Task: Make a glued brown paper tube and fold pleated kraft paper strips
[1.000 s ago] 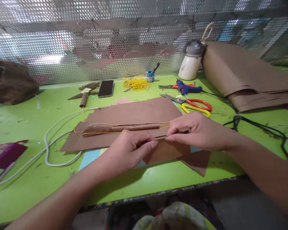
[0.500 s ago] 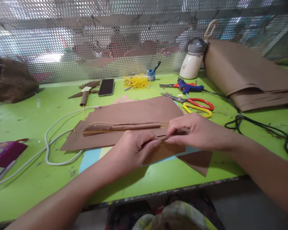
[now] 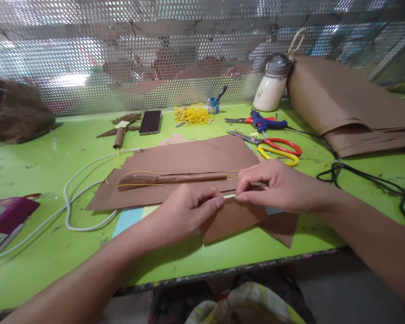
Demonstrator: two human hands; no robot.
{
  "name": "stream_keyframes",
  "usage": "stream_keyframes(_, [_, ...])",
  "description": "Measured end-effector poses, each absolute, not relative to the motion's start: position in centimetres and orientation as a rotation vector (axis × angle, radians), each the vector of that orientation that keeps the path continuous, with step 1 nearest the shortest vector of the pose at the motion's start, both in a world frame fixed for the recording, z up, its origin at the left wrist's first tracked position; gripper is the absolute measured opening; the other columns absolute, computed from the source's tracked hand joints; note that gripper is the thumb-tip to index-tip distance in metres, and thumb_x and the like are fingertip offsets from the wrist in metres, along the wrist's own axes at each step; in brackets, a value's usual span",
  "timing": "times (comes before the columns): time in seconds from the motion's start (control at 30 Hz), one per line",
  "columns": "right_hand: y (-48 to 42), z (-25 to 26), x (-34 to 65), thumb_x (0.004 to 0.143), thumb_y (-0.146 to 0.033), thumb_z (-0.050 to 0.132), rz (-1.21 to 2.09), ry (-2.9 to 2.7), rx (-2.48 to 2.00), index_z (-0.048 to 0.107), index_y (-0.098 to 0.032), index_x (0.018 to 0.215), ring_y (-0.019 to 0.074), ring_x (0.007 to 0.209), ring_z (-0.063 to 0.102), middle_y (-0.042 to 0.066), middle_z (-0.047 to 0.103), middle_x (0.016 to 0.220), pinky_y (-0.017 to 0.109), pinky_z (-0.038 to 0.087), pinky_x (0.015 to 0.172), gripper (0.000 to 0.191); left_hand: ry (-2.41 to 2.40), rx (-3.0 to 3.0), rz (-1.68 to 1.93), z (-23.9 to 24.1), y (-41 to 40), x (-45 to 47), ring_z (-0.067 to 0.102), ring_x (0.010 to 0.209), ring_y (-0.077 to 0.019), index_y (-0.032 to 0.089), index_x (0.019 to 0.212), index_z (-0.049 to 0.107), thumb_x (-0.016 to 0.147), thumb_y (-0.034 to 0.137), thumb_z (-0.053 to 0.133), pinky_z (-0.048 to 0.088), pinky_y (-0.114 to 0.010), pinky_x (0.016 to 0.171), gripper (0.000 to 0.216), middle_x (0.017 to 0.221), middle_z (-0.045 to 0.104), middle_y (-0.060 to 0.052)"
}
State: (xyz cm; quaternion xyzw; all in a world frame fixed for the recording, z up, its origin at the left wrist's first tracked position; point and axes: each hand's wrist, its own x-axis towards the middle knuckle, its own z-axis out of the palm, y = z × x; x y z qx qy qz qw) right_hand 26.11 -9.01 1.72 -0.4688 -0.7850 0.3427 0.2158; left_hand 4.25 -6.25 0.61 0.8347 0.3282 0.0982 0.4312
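My left hand (image 3: 185,211) and my right hand (image 3: 276,184) meet near the table's front edge, each pinching the top edge of a small brown paper piece (image 3: 232,220). Thumbs and fingertips of both are pressed together on the paper, a short gap between them. Just beyond my hands lies a rolled brown paper stick with a fringed end (image 3: 172,179), crossed by thin yellow strings, on a large brown paper sheet (image 3: 189,157). A light blue sheet (image 3: 126,219) peeks out beneath the brown paper.
Red and yellow scissors (image 3: 278,149), a blue glue gun (image 3: 266,122), a phone (image 3: 150,122), yellow string bundle (image 3: 191,115), a blue paint pot (image 3: 212,106), a white jug (image 3: 272,85), folded brown paper stack (image 3: 351,108), white cable (image 3: 74,198), black cord (image 3: 367,177), a pink box (image 3: 5,218).
My hands have shifted the small brown piece slightly; its lower edge now lies flatter and further toward the table's front. The hands stay pinched on it in nearly the same place.
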Motion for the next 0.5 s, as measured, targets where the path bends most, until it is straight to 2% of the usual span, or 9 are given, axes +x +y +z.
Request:
stream_keyframes(0.13, [-9.08,1.63,25.76,0.08,-0.024,0.061,0.952,-2.167,-1.297,0.067,-0.016,0.072,0.009,0.058,0.048,-0.002,0.06,0.062,0.02,0.035,0.053,0.013,0.852,2.083,0.268,0.6,-6.49,4.43,0.039,0.057,-0.0079,0.016,0.074,0.055,0.091,0.037,0.045,0.03,-0.019,0.051,0.029,0.061,0.047,0.005])
stream_keyframes(0.23, [-9.14,1.68,25.8,0.081,-0.025,0.061,0.943,-2.178,-1.274,0.069,-0.017,0.075,0.0093,0.06,0.05,-0.002,0.061,0.064,0.02,0.037,0.056,0.013,0.86,2.048,0.283,0.72,-6.65,4.48,0.037,0.055,-0.0073,0.016,0.071,0.054,0.09,0.036,0.047,0.028,-0.018,0.049,0.028,0.057,0.044,0.005])
stream_keyframes(0.5, [-8.98,1.79,26.38,0.08,-0.024,0.059,1.039,-2.162,-1.311,0.064,-0.015,0.067,0.0074,0.051,0.043,-0.004,0.054,0.054,0.02,0.032,0.047,0.016,0.764,1.798,0.209,1.13,-5.97,4.22,0.031,0.052,-0.0064,0.013,0.076,0.054,0.09,0.038,0.048,0.023,-0.018,0.046,0.029,0.057,0.038,0.006])
